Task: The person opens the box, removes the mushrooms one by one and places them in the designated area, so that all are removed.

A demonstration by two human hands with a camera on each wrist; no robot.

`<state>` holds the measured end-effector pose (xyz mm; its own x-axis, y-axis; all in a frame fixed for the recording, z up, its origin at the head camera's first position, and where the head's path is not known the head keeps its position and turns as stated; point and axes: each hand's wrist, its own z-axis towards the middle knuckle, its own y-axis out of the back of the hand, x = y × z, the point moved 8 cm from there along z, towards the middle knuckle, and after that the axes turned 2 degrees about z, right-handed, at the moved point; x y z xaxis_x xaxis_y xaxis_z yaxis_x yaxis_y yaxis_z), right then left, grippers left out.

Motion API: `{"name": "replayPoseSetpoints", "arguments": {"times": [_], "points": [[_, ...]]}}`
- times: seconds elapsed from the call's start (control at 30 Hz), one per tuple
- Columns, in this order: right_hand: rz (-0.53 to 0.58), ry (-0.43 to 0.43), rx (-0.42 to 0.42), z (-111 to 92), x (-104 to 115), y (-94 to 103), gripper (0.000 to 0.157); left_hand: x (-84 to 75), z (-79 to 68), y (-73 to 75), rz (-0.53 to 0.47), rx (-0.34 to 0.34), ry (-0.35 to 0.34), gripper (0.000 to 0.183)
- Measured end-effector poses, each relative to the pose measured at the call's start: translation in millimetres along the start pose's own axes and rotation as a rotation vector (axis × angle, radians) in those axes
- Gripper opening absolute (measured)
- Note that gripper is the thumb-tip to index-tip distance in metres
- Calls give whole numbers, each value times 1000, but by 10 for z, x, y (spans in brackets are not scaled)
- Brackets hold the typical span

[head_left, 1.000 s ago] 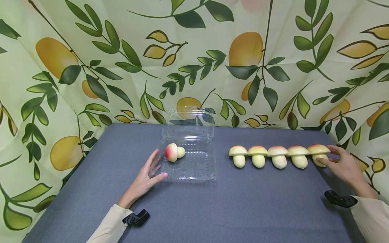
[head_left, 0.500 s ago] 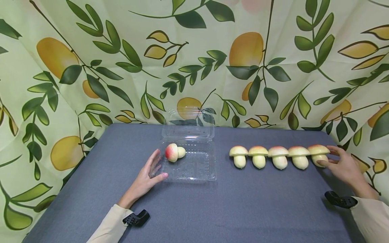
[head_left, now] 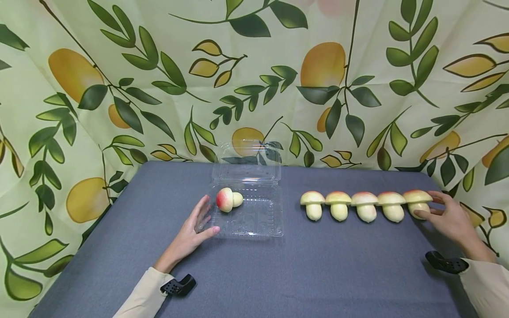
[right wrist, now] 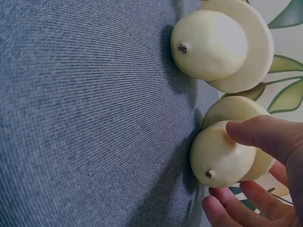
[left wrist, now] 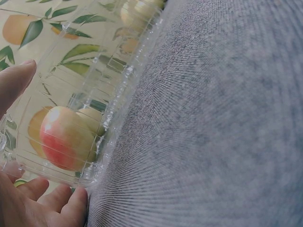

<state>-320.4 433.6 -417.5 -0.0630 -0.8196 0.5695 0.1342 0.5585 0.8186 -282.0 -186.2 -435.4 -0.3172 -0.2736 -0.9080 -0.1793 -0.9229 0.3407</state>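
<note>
In the head view, an open clear plastic clamshell box (head_left: pixel 258 216) holds one toy mushroom (head_left: pixel 225 199) lying on its side, its red-tinged cap to the left. My left hand (head_left: pixel 192 232) is spread around the box's left front corner, fingers along the left side and thumb at the front. The left wrist view shows its fingertips (left wrist: pixel 75 203) right at the box's edge. At the right end of a row, my right hand (head_left: pixel 451 218) holds the last toy mushroom (right wrist: pixel 222 158), thumb on the pale stem and fingers on the other side.
Several more toy mushrooms (head_left: pixel 365 206) stand in the row to the left of the right hand, caps toward the back. The box's clear lid (head_left: pixel 246 170) stands raised at the back. A grey cloth (head_left: pixel 302 274) covers the table, and a leaf-patterned curtain (head_left: pixel 254 101) hangs behind.
</note>
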Motion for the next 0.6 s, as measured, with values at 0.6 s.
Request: {"name": "replayPoseSetpoints", "arguments": {"times": [0.6], "points": [[-13, -32, -25, 3, -50, 45, 82, 3, 3, 4, 3, 1, -8, 90]]}}
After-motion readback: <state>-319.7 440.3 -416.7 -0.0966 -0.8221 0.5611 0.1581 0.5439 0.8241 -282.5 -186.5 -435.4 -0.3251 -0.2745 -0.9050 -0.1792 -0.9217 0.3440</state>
